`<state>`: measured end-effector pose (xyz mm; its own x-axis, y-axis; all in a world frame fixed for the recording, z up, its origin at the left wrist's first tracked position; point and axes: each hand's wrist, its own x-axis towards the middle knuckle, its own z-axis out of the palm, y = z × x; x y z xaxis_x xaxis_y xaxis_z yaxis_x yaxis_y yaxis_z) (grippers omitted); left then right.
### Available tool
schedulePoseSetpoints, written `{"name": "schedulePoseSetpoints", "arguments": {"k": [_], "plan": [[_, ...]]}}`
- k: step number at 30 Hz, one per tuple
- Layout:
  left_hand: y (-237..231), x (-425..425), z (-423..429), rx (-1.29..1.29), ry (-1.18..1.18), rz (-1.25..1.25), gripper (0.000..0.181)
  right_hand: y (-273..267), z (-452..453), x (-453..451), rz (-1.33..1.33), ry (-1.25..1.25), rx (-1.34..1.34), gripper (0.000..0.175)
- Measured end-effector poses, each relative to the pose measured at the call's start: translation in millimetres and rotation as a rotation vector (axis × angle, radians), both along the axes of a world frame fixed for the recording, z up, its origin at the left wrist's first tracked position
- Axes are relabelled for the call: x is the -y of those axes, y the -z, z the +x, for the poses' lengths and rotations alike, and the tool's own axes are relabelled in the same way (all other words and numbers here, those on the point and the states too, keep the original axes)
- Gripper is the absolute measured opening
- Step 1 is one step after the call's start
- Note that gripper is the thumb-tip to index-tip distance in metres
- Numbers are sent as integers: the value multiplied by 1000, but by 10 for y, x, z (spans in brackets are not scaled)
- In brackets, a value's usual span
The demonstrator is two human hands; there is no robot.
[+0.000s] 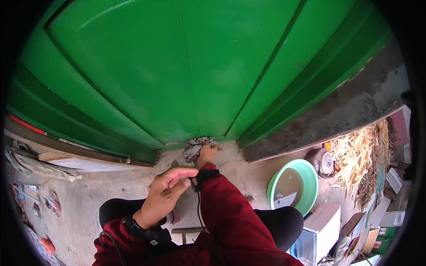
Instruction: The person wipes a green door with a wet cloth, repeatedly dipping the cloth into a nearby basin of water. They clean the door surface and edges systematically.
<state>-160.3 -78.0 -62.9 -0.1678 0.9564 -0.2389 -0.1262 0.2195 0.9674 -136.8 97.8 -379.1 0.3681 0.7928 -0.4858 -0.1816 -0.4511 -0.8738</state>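
Note:
My right hand [207,154] presses a bunched, wet-looking grey cloth [193,150] against the foot of a green painted door [186,83], where it meets the concrete floor [109,193]. Part of the cloth is hidden beneath the fingers. Nearer to me, my left hand [166,193] hovers with nothing in it, its fingers loosely bent and the thumb apart from them. Its fingertips come close to the black band on my right wrist, and I cannot tell whether they touch.
To the right stands a light green plastic basin [313,193] of murky water. Beyond it are a round metal-and-dark appliance [321,163] and a heap of dry corn husks [354,156]. A white box-shaped unit [319,226] stands beside my knee. A dark wall base [332,113] borders the door.

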Motion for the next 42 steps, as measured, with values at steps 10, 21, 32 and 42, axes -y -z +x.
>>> {"name": "schedulePoseSetpoints", "arguments": {"k": [10,21,32,42], "plan": [[-46,49,-35,7,-5,-26,27,-31,488,-127,307,83,-315,48],[-14,-13,-63,43,-54,-41,26,-263,-273,451,-129,-184,-111,31],[-97,197,-246,112,-140,37,25,-708,-217,557,189,-69,-501,37],[-150,282,-270,87,-155,58,25,-1081,-164,534,3,-109,-629,44]]}}
